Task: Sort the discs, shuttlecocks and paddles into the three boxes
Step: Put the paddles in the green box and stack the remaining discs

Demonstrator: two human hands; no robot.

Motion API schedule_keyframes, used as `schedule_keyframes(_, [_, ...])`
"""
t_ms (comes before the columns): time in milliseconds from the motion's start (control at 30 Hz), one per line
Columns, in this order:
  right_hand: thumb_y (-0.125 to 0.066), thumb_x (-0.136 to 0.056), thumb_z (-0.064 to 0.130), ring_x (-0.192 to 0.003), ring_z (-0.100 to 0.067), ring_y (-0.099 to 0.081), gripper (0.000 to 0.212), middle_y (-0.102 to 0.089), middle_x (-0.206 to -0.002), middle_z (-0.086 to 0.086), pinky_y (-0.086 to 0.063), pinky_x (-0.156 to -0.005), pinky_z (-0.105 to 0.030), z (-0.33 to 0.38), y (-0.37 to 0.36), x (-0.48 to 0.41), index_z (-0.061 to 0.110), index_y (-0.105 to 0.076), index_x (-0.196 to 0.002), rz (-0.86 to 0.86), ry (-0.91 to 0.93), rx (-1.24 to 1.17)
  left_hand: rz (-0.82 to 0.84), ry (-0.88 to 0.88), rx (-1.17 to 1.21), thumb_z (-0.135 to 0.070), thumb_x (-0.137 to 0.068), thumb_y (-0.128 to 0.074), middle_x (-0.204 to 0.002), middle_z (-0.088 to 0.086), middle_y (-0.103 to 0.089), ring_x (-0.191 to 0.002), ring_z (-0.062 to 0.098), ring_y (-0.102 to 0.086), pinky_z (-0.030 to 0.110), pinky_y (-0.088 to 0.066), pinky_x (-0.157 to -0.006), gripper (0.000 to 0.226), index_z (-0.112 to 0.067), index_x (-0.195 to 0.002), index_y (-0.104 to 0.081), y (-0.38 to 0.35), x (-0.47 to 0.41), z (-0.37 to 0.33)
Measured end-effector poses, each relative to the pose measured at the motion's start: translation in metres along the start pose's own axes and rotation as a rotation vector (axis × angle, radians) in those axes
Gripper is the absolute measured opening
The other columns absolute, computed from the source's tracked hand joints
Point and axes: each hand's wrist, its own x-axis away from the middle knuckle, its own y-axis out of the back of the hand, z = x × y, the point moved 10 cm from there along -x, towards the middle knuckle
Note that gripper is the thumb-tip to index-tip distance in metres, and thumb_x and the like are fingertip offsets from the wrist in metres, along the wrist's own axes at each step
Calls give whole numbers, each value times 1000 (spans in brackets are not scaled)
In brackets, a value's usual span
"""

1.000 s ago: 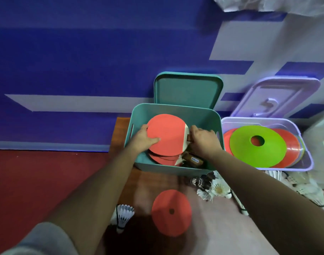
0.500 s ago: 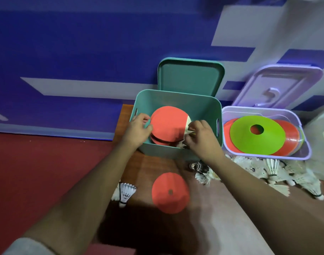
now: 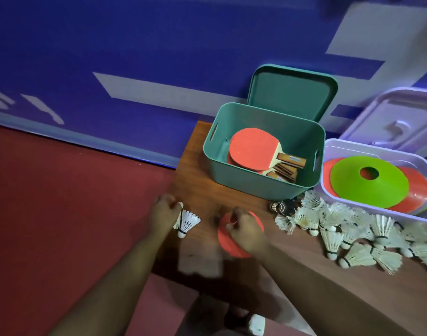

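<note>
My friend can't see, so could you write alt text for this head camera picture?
A person's left hand reaches a white shuttlecock while the right hand rests on an orange disc on a wooden table. Behind, paddles fill a teal box.

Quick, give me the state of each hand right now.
Left hand: closed beside a white shuttlecock; grip cannot be told.
Right hand: fingers curled on the orange disc; grip cannot be told.

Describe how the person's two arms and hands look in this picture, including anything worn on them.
Both forearms come up from the bottom edge and are bare as far as the picture shows: no sleeve, watch, ring, bracelet or glove is visible. The left hand and right hand are bare too, with no markings that can be made out. The light is dim and the picture slightly blurred, so fine detail is lost.
</note>
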Motion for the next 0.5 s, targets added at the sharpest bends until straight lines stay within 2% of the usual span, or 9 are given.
schedule_keyframes(100, [-60,-87,22,-112,-30,-55,35,-59,-117,-16,-39,-91,-29,5,-35,-14,9,-56,-119,75,-29,2,48,36,-23,-27,-85,-66,-109,13,-67,-103,32,-62,32,-45,-83,31,-10,-110,-63,-19,-9,19])
schedule_keyframes(167, [-59,-85,30,-119,-29,-54,51,-56,-125,-14,-45,-98,-35,13,-54,-26,20,-48,-135,109,-20,-1,113,80,-56,-31,-85,-66,-111,14,-65,-103,33,-62,32,-43,-81,41,-8,-118,-57,-34,-15,30])
schedule_keyframes(200, [-57,-85,33,-121,-29,-54,58,-54,-128,-13,-45,-100,-39,17,-63,-33,24,-43,-140,120,-19,-6,133,98,-90,-35,-83,-67,-110,15,-65,-102,34,-63,33,-44,-81,44,-9,-118,-56,-40,-18,37])
schedule_keyframes(267, [-58,-86,30,-120,-29,-55,62,-50,-131,-16,-45,-101,-35,22,-80,-45,26,-38,-145,142,-36,-22,154,125,-144,-42,-76,-63,-104,13,-66,-96,34,-64,36,-50,-81,41,-15,-107,-59,-49,-23,56])
schedule_keyframes(333, [-59,-86,28,-117,-28,-57,58,-51,-132,-16,-46,-100,-32,25,-99,-54,26,-44,-142,166,-38,-39,166,164,-137,-51,-65,-52,-93,8,-66,-86,32,-66,39,-54,-77,35,-26,-89,-60,-63,-33,91])
schedule_keyframes(400, [-61,-86,27,-114,-25,-60,42,-57,-128,-12,-47,-95,-28,26,-110,-59,22,-60,-128,180,-43,-38,189,177,-45,-53,-62,-47,-83,2,-67,-77,28,-67,42,-56,-73,29,-32,-77,-59,-69,-32,107])
schedule_keyframes(467, [-64,-87,18,-106,-20,-63,20,-67,-115,-7,-43,-83,-20,24,-109,-59,12,-71,-105,175,-37,-45,208,190,113,-49,-66,-53,-80,0,-69,-77,25,-69,47,-57,-74,24,-35,-84,-61,-80,-37,130])
schedule_keyframes(500, [-65,-87,15,-101,-19,-64,14,-70,-107,-6,-39,-77,-17,24,-105,-58,10,-72,-98,166,-32,-58,199,211,195,-48,-67,-57,-87,0,-70,-83,25,-70,49,-57,-77,27,-40,-93,-59,-82,-36,139])
